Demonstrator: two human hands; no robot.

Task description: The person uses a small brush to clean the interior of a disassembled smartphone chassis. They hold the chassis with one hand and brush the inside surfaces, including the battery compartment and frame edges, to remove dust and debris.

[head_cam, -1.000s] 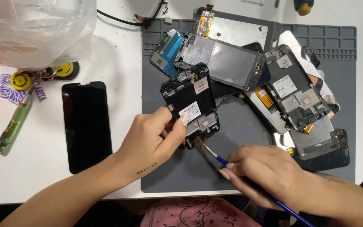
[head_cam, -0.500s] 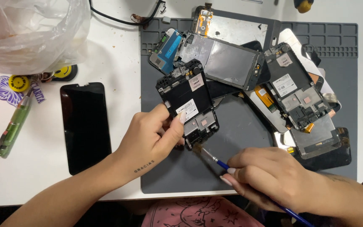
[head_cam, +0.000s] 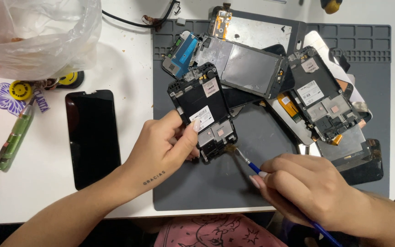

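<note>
Left hand (head_cam: 163, 151) pinches the light, stiff, fragile phone frame (head_cam: 203, 112) by its lower edge; right hand (head_cam: 309, 190) closed on brush (head_cam: 245, 160).

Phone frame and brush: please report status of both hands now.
Left hand grips phone frame on grey mat. Right hand holds blue brush, bristles at frame's lower corner. Other phone parts piled close behind.

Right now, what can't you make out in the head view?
- Lower edge of the phone frame: covered by the left hand.
- Blue brush handle: hidden inside the right hand.
- Plastic bag contents: blurred through the film, cut off by the frame's top edge.
</note>
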